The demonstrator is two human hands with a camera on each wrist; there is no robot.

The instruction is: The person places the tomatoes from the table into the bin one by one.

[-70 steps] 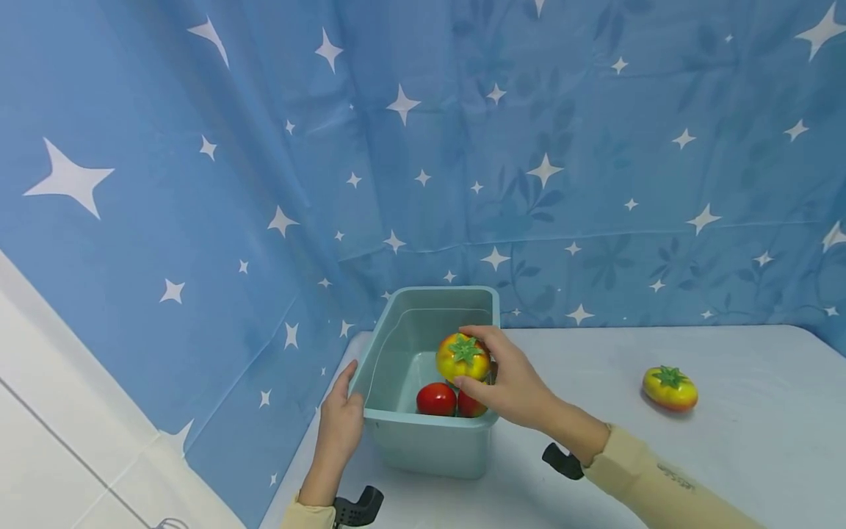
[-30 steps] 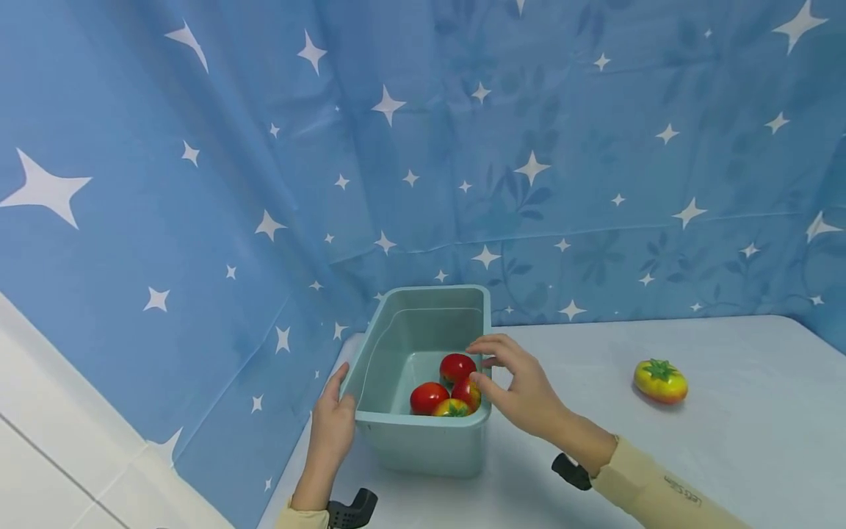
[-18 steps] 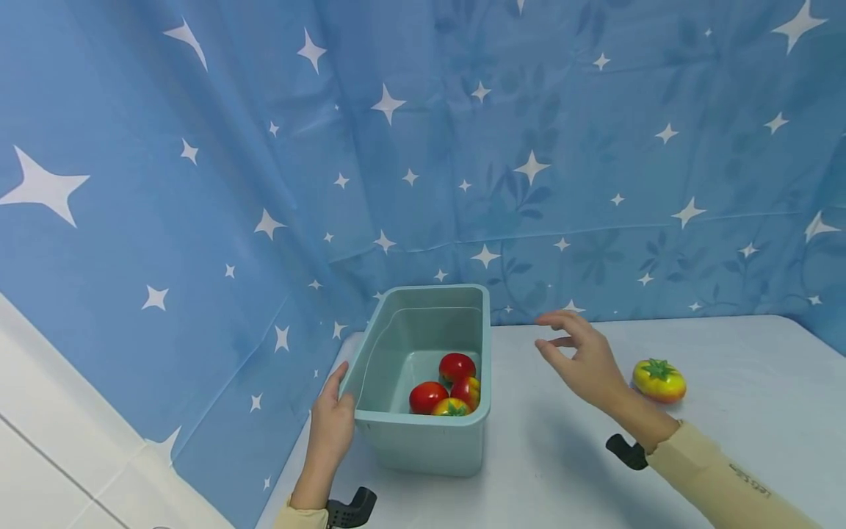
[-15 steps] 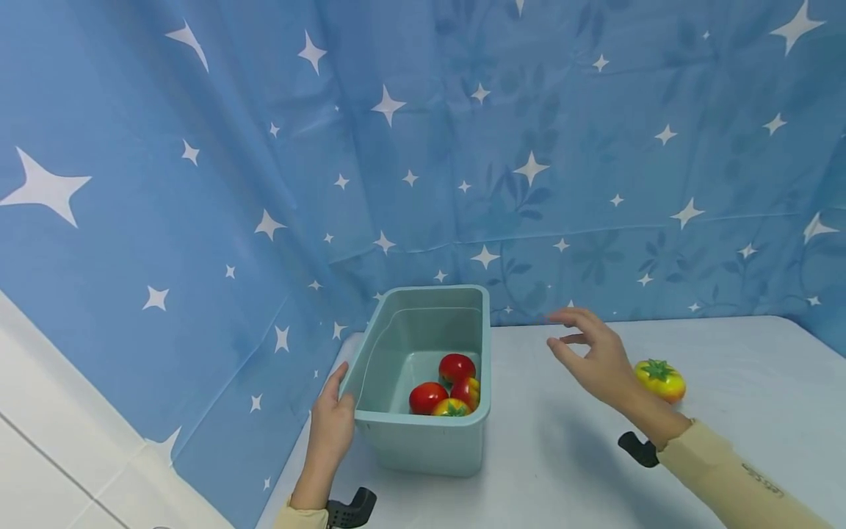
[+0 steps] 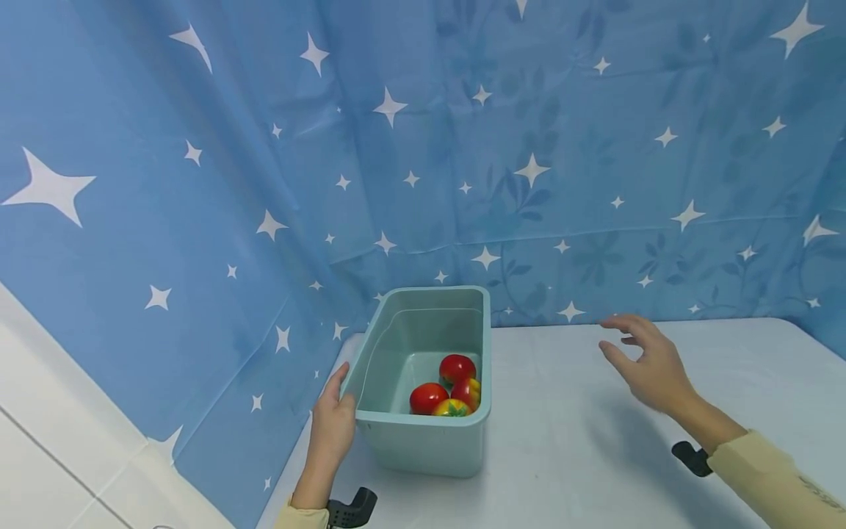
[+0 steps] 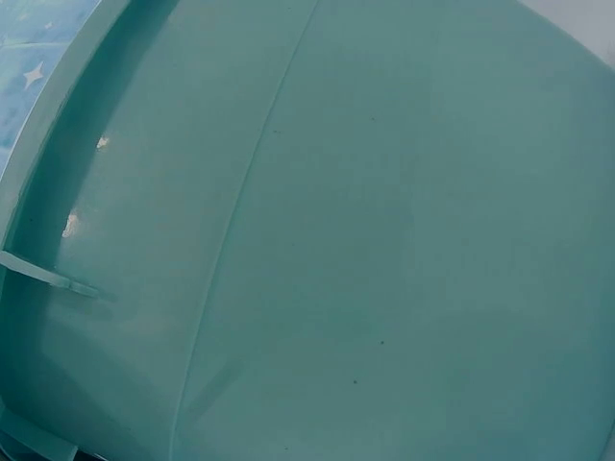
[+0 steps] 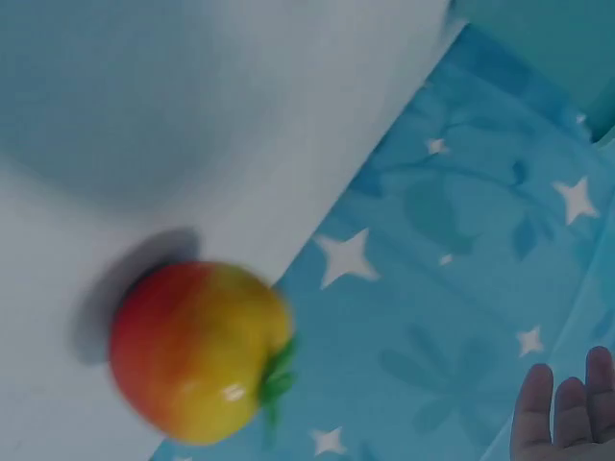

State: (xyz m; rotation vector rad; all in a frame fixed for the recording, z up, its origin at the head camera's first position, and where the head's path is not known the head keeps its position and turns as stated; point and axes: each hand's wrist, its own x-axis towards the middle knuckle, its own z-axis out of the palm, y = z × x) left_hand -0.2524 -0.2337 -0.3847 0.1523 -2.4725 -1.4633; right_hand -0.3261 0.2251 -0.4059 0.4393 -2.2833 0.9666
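Observation:
My left hand (image 5: 333,425) grips the left rim of a pale teal plastic bin (image 5: 426,444), thumb over the edge, other fingers mostly hidden outside. In the left wrist view the bin's wall (image 6: 384,230) fills nearly everything. Inside lie several toy tomatoes: a red one (image 5: 428,397), another red one behind (image 5: 457,368), and a yellow-green one (image 5: 452,408) among them. My right hand (image 5: 654,371) hangs above the table at right, fingers loosely curved, holding nothing. A lone red-and-yellow toy tomato (image 7: 197,351) appears in the right wrist view; the right hand hides it in the head view.
A white-covered table (image 5: 542,448) carries the bin at its left end. Blue star-printed curtain (image 5: 423,132) hangs along the back and left sides. At the lower left is a white panelled surface (image 5: 59,441).
My right hand let go of a tomato inside the bin, came out over the rim and moved right across the table, now covering the lone tomato. The left hand stays on the rim.

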